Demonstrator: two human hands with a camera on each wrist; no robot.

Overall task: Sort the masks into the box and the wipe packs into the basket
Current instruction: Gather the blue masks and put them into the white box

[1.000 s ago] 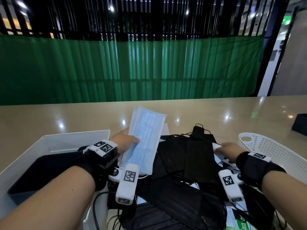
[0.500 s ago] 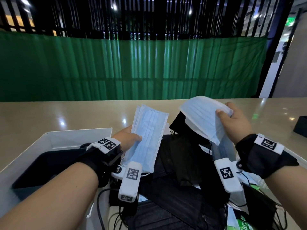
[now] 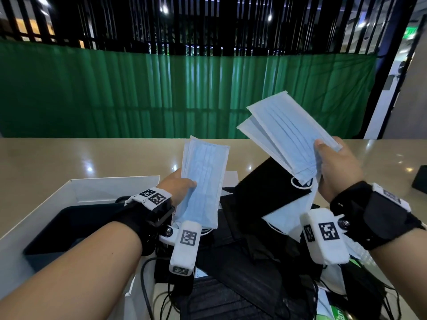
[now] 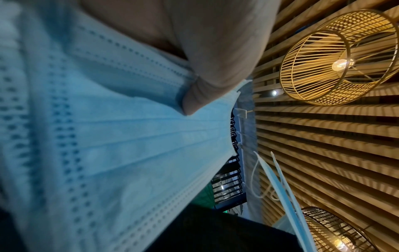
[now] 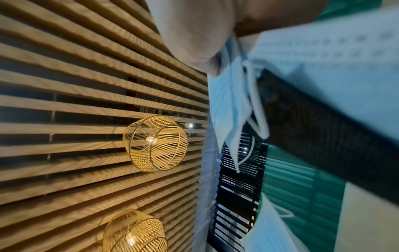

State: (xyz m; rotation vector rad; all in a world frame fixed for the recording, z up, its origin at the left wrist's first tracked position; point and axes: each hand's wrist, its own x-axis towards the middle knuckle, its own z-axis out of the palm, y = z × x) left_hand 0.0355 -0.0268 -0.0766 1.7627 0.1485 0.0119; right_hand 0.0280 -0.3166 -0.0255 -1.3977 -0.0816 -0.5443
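My left hand (image 3: 178,185) holds a stack of light blue masks (image 3: 202,183) upright just right of the white box (image 3: 76,188); in the left wrist view the thumb (image 4: 215,68) presses on the blue masks (image 4: 108,136). My right hand (image 3: 335,167) is raised over the pile and pinches a bunch of blue masks (image 3: 288,135) together with a black mask (image 3: 265,188) that hangs below them. The same bunch (image 5: 233,105) shows in the right wrist view. Several black masks (image 3: 242,285) lie in a heap on the table. A green wipe pack (image 3: 335,314) peeks out at the bottom right.
The box holds a dark inner tray (image 3: 69,225). Black ear loops and cables (image 3: 159,303) trail near the front edge. A dark object (image 3: 420,181) sits at the far right of the beige table (image 3: 92,158). The basket is hidden behind my right arm.
My right hand has risen from the pile with blue masks and a black mask, lifting them higher. The left hand has kept its blue stack nearly still.
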